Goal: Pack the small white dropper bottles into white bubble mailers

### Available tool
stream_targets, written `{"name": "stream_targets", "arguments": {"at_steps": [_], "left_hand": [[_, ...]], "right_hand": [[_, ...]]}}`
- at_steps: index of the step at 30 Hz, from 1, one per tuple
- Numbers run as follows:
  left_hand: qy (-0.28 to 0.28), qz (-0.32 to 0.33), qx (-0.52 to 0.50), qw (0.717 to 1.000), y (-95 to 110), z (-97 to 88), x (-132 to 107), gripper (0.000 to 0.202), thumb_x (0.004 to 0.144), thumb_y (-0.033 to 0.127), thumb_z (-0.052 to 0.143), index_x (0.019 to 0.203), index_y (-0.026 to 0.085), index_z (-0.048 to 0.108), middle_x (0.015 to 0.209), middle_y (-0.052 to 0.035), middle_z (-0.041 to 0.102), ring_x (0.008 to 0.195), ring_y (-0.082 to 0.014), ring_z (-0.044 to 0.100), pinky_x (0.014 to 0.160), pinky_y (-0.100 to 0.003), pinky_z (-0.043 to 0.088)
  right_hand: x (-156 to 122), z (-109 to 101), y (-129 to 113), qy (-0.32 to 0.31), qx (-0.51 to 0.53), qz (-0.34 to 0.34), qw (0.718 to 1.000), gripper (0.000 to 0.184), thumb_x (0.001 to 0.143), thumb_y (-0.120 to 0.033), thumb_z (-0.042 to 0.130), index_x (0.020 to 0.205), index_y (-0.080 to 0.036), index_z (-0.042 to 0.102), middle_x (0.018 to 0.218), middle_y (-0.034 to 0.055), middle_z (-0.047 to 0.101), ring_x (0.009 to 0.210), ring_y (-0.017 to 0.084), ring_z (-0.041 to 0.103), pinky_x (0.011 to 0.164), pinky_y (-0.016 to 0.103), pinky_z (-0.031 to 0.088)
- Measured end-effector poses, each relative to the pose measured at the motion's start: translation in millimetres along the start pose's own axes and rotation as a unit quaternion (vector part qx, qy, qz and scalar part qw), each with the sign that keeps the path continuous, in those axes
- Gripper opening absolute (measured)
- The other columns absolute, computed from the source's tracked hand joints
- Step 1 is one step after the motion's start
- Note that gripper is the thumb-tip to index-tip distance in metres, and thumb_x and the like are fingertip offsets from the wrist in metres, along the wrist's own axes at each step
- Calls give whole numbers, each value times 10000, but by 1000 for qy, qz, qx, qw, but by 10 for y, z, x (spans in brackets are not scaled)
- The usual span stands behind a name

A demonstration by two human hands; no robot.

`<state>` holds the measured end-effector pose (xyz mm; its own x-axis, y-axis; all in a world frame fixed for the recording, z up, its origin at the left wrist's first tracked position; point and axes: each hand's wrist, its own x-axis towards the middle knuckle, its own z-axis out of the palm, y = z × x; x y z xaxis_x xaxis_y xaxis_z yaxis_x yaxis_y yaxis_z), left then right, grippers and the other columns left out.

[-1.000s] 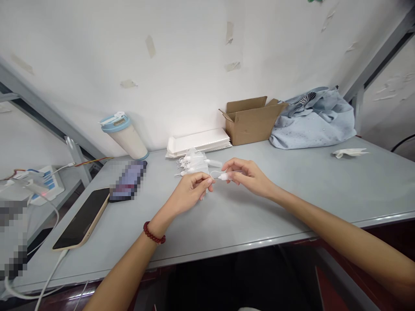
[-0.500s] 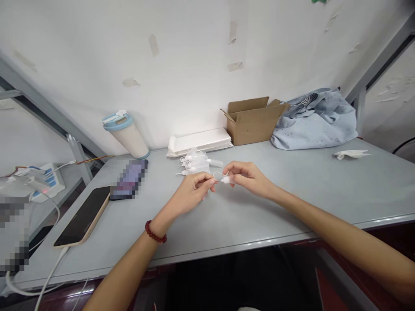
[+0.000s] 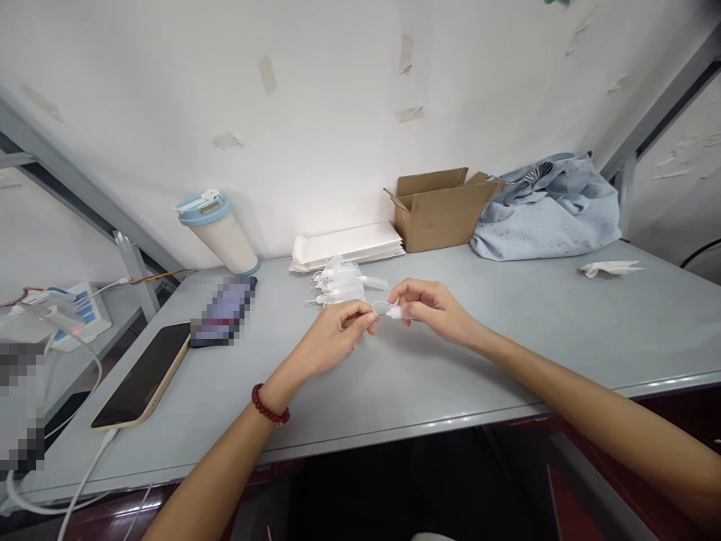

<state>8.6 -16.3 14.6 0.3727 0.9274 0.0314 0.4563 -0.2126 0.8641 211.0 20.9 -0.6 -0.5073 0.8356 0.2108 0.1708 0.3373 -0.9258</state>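
At the middle of the desk (image 3: pixel 507 353), just above its grey surface and nearer the front edge than the wall, we hold one small white plastic part (image 3: pixel 395 312) between both hands. Our right hand (image 3: pixel 436 309) is closed around it in a pinch: thumb and forefinger grip the short white body, and the remaining fingers curl loosely behind. Our left hand (image 3: pixel 332 336) is also closed, with thumb and forefinger pressed together on the end of the thin loop (image 3: pixel 379 306) that projects from the part toward the left. The fingertips of the two hands are near each other but do not touch; only the loop spans the gap. We cannot tell the finer shape of the part at this size. A red bead bracelet (image 3: pixel 269 406) sits on the left wrist.

Just behind the hands, toward the rear edge, lies a pile of similar white parts (image 3: pixel 338 288). Behind the pile, against the wall, a flat stack of white trays (image 3: pixel 346 246) rests on the desk. To its right stand an open cardboard box (image 3: pixel 439 208) and, touching it, a bundle of pale blue fabric (image 3: pixel 549 209). A crumpled white tissue (image 3: pixel 609 266) lies near the right edge. At the rear left a tumbler with a blue lid (image 3: pixel 217 234) stands, with two phones (image 3: pixel 143 376) lying toward the left edge, well apart from the hands.
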Motion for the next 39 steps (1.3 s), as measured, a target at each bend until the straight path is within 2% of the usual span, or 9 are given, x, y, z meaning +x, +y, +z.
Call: {"name": "stream_targets", "arguments": {"at_steps": [8,14,17,23,31,37,39], "left_hand": [[-11,-9,2,1000,-20,11,-18,252,908,324,472,767,158,598,573,53,476,495,-84,404,497,-201,341],[-41,-14,1,999,-53,35,-15,258,899,341,471,733,163,555,634,43,477,518,-83,347,486,-210,287],[-54,-14,0,998,-49,47,-18,261,898,334,468,714,165,542,640,39,484,538,-88,365,505,-214,296],[-86,-27,-41,995,-50,48,-43,269,890,355,483,700,171,530,627,45,465,519,-83,341,492,-214,282],[-89,-55,-67,992,-65,118,-33,233,850,349,526,706,172,572,612,38,501,503,-85,369,464,-205,283],[-66,-43,-54,995,-6,-22,-19,326,871,385,510,647,162,590,492,61,424,469,-83,376,487,-208,320],[-58,-37,-43,997,7,-86,-17,361,878,412,495,652,156,611,497,52,447,469,-84,388,497,-212,338]], "right_hand": [[-1,-14,-6,-30,-22,-1,999,198,720,-223,437,834,-176,593,568,-36,533,553,124,474,544,252,349],[-11,-7,17,-63,-40,-12,997,239,682,-198,422,848,-170,591,516,-59,503,499,113,454,511,239,330],[-22,18,18,-75,-41,-15,996,232,678,-204,413,819,-166,594,489,-67,474,470,107,441,492,234,320],[-53,66,-5,-74,-35,-20,996,226,664,-213,404,780,-163,592,460,-75,440,444,98,403,478,231,305],[-68,113,10,-63,-39,-23,997,193,646,-184,417,733,-177,589,447,-78,441,427,90,366,460,223,283],[-58,134,36,-41,-35,-18,998,237,701,-195,398,843,-172,586,494,-66,468,478,111,447,496,234,330],[-51,133,38,-35,-29,-15,999,233,709,-197,400,863,-179,574,507,-64,481,496,114,460,518,239,352]]}}
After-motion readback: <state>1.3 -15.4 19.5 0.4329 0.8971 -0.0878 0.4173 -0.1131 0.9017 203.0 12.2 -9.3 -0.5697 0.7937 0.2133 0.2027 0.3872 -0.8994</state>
